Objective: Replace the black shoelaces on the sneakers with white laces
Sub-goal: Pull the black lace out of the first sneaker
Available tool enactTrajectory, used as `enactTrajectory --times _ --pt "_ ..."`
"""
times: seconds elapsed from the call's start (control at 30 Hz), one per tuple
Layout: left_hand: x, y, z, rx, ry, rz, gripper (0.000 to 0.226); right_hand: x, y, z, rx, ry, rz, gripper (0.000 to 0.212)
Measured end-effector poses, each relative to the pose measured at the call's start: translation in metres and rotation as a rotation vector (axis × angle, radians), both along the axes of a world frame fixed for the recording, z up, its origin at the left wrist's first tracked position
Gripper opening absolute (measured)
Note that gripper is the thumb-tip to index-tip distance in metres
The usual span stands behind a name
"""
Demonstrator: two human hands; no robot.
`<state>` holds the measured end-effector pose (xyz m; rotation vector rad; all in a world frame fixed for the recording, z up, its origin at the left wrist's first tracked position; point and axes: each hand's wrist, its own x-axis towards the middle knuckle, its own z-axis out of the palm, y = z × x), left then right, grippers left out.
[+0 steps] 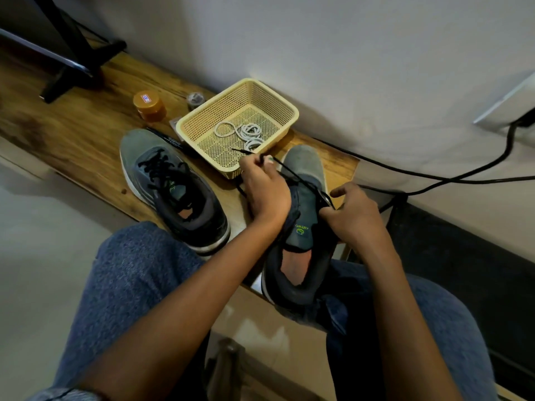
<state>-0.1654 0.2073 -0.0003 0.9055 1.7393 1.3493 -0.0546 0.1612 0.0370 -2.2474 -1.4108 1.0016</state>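
Two grey sneakers lie on a low wooden table (86, 134). The left sneaker (170, 189) stands by itself with its black laces threaded. The right sneaker (304, 227) leans toward my lap. My left hand (265, 189) pinches a black lace (292, 172) and holds it stretched up and to the left from the shoe's eyelets. My right hand (353, 215) grips the right side of that shoe near the eyelets. Coiled white laces (246, 133) lie in a cream plastic basket (286, 108) behind the shoes.
An orange-lidded jar (149, 105) and a small dark jar (195, 100) stand behind the left sneaker. A black pen (169, 140) lies beside the basket. A black stand (75, 53) occupies the far left. Black cables (434, 175) run along the white wall at right.
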Motion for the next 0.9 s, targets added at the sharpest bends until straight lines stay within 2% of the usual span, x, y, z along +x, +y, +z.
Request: enactTrajectory --times 0.07,0.13,0.23,0.33,0.4,0.7,0.8,0.9 --pt "-0.001 0.004 -0.001 -0.068 -0.127 0.086 0.013 -0.001 0.0 0.0 -0.017 0.002 0.026 0.04" --pt "-0.003 0.002 0.001 -0.055 -0.066 0.044 0.028 -0.003 0.0 0.0 -0.031 0.009 0.046 0.041" --pt "-0.007 -0.003 0.007 0.071 0.304 -0.142 0.047 -0.004 0.001 0.0 -0.034 0.006 0.052 0.04" --pt "-0.009 -0.005 0.012 0.19 0.903 -0.503 0.035 -0.005 0.0 0.0 -0.02 0.002 0.056 0.037" --pt "-0.011 -0.007 0.006 0.173 1.108 -0.677 0.026 -0.005 -0.001 0.0 -0.015 0.004 0.06 0.034" --pt "-0.01 -0.005 0.008 0.14 1.254 -0.695 0.014 -0.006 0.001 -0.004 -0.011 0.01 0.051 0.03" --pt "-0.009 -0.007 0.01 0.154 1.215 -0.713 0.014 -0.003 0.0 -0.006 -0.01 -0.005 0.025 0.028" --pt "-0.01 -0.008 0.01 0.151 1.095 -0.665 0.019 0.0 0.001 -0.007 -0.011 -0.057 -0.011 0.023"
